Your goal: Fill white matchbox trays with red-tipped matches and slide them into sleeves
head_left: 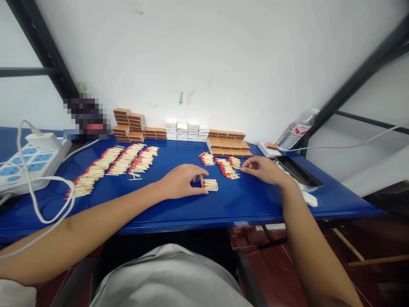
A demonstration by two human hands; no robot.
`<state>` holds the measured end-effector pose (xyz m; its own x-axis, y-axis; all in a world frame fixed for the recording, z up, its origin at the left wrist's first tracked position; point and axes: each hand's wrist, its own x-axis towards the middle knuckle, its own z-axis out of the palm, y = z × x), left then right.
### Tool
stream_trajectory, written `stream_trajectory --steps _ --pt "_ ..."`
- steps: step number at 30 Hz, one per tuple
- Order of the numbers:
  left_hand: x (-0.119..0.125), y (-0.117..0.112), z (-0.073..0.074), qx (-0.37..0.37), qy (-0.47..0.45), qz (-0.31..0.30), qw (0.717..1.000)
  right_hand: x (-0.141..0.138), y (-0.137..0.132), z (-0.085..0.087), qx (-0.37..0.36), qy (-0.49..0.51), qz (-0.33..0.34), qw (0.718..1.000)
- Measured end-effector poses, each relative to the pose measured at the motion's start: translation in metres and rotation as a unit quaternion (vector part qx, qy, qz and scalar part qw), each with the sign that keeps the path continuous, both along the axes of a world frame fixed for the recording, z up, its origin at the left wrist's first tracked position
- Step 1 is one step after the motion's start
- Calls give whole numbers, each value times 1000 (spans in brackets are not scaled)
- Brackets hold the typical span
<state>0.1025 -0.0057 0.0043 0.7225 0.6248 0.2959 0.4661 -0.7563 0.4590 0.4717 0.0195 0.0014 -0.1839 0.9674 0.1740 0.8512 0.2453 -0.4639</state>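
Both my hands are over the blue table [179, 209]; my left hand [183, 181] has thumb and fingers bent round the left end of a small tray [217, 187], gripping it where it lies in front of me, matches [210, 184] inside, red heads to the left; my right hand [262, 169] has thumb and forefinger nearly together at the right edge of a loose heap [234, 163], and I cannot tell whether they pinch a match; too hard a squeeze on the left could, I judge, bow the tray's thin walls or tip it and spill the matches; a careless right knuckle could scatter the heap and turn heads the wrong way; the white cable [33, 200] beside my left forearm could snag if I pulled back sharply.
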Motion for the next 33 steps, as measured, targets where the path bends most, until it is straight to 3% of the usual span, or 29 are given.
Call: stream_trajectory --steps 7,12,18,22,28,33 --pt "1 -1 1 -3 -4 2 1000 -2 1 -4 -21 -6 23 1000" --pt "2 -1 1 1 0 -1 1000 -8 -13 5 21 -6 17 1000" --pt "2 0 -1 -12 -8 7 1000 -62 -51 27 45 1 105 993" --pt "2 0 -2 -5 -12 1 1000 -97 -69 32 40 0 159 986" --pt "2 1 -2 3 -10 -7 1000 -116 -75 25 20 -39 164 985" --pt "1 2 -4 6 -17 -5 1000 -122 -76 23 16 -8 198 980"
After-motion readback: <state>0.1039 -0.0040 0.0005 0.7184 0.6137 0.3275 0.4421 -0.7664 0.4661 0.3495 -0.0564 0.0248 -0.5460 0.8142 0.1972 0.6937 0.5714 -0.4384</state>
